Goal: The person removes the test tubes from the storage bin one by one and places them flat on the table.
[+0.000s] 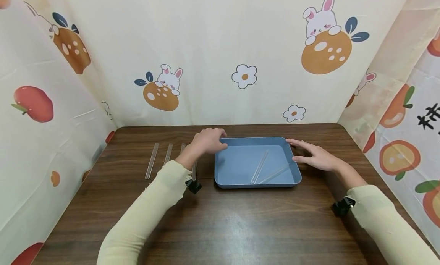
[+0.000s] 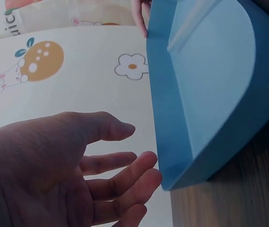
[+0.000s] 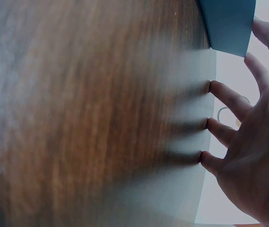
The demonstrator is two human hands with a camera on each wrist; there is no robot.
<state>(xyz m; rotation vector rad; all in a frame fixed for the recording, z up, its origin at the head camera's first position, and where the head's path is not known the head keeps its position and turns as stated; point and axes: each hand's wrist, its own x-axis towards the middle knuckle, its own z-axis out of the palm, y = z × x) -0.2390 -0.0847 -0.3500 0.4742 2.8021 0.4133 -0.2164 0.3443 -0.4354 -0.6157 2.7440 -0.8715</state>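
Note:
A shallow blue tray (image 1: 237, 156) lies on the wooden table with two clear, thin rods inside, one steep (image 1: 259, 167) and one slanting (image 1: 273, 175). At its far left corner is my left hand (image 1: 207, 141), fingers loosely bent. The left wrist view shows nothing held by this hand (image 2: 91, 175), its fingertips right by the tray corner (image 2: 174, 175). Along the tray's right side, my right hand (image 1: 317, 156) has its fingers spread. In the right wrist view, thumb and index finger of that hand (image 3: 252, 137) meet the tray wall (image 3: 229, 23), the other fingertips resting on the table.
Left of the tray, several more clear rods stand in a row, the leftmost rod (image 1: 152, 161) in full view and others partly behind my left arm. A patterned curtain (image 1: 209, 58) closes off the back and both sides of the table (image 1: 240, 230).

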